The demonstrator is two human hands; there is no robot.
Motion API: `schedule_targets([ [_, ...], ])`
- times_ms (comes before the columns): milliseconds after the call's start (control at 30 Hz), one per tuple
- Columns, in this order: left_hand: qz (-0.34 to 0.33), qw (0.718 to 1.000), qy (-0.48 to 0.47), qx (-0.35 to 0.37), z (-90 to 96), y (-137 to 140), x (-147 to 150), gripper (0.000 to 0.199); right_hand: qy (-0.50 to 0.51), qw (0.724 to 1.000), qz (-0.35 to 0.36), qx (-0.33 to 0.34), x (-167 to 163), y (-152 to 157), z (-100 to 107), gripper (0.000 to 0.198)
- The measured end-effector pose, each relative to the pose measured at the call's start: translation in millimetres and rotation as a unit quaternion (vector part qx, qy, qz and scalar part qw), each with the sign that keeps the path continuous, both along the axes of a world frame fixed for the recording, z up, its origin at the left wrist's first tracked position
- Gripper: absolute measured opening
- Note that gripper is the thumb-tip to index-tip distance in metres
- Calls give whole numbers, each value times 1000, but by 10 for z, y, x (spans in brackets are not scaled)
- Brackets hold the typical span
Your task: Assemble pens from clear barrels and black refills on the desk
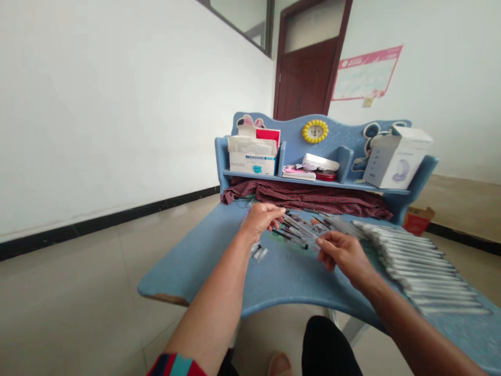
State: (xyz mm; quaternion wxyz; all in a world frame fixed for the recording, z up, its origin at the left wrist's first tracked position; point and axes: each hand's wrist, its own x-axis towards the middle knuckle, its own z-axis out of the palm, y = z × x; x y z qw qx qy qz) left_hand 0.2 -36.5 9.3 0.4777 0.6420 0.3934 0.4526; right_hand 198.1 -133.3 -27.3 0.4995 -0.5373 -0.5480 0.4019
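Observation:
My left hand (264, 216) is closed in a pinch above the far middle of the blue desk. My right hand (342, 253) pinches too, lower and to the right. A slim clear pen (301, 227) seems to stretch between their fingertips, though blur and the clutter behind make its ends hard to see. Under and behind the hands lies a loose heap of clear pen barrels and black-tipped pen parts (287, 235). A few small white caps (259, 253) rest on the desktop below my left wrist. To the right of my right hand, many whitish pens (426, 266) lie side by side in a long row.
The blue desk (219, 256) has a curved front edge, chipped at the left corner. Rolled checked cloth (313, 197) lies beneath its shelf. On the shelf stand a mask box (252, 163), a white case (321, 162), and a white carton (397, 156). A yellow flower clock (315, 131) decorates the backboard.

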Motion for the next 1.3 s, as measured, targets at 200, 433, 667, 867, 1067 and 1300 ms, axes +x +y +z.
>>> schedule_targets([
  [200, 38, 990, 126, 45, -43, 49, 46, 21, -21, 1000, -2, -11, 193, -313, -232, 30],
  [433, 22, 953, 283, 109, 226, -43, -50, 12, -79, 995, -2, 53, 135, -340, -291, 26],
  [667, 7, 860, 491, 137, 116, -434, -139, 23, -119, 988, -22, 96, 126, -372, -298, 25],
  [867, 43, 803, 578, 136, 79, -605, -57, 24, -120, 986, -22, 116, 129, -356, -299, 22],
  [1067, 27, 771, 615, 163, 16, -607, -54, 16, -126, 984, -21, 124, 136, -336, -305, 21],
  [1300, 75, 900, 417, 101, -37, -548, -104, 11, -99, 988, -38, 111, 139, -343, -286, 22],
])
